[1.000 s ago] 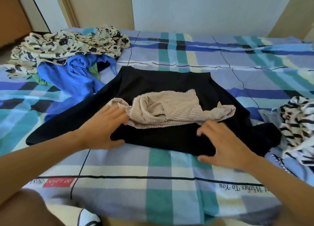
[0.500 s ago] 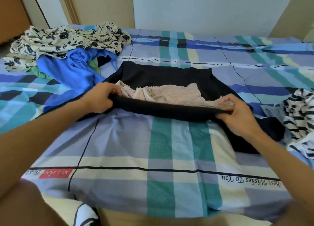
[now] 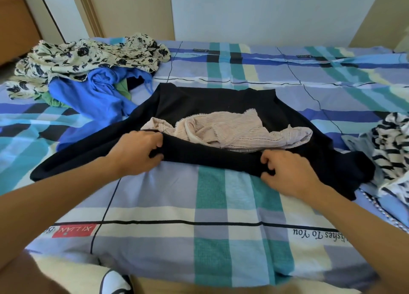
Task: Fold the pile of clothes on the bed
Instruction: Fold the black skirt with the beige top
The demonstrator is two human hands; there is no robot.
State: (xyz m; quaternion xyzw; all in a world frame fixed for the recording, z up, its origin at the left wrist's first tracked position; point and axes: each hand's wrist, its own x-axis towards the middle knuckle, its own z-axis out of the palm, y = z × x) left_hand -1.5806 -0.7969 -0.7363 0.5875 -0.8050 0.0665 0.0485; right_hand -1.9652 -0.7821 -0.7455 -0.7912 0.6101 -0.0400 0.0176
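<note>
1. Nearest the person, a broad stretch of the checked bed cover (image 3: 221, 205) lies bare on the near side of the black garment (image 3: 210, 99). A second ago the garment's near hem lay flat over part of that stretch, under both hands.
2. That hem is now turned up and away into a doubled band along the black garment's near edge. I judge the first fold begun but not yet laid down.
3. The left hand (image 3: 137, 152) grips the band's left end, its fingers (image 3: 155, 139) curled over the top and the thumb beneath. The right hand (image 3: 287, 176) pinches the right end between bent fingers and thumb.
4. A pale lace garment (image 3: 232, 130) lies crumpled on the middle of the black garment. It is just beyond the band, touching it, and between the two hands. It looks likely to get trapped if the fold goes further.
5. Off the black garment's far left corner lie a blue garment (image 3: 88, 94) and a floral garment (image 3: 88, 54). A striped garment (image 3: 391, 143) lies to its right. All three are unfolded.
</note>
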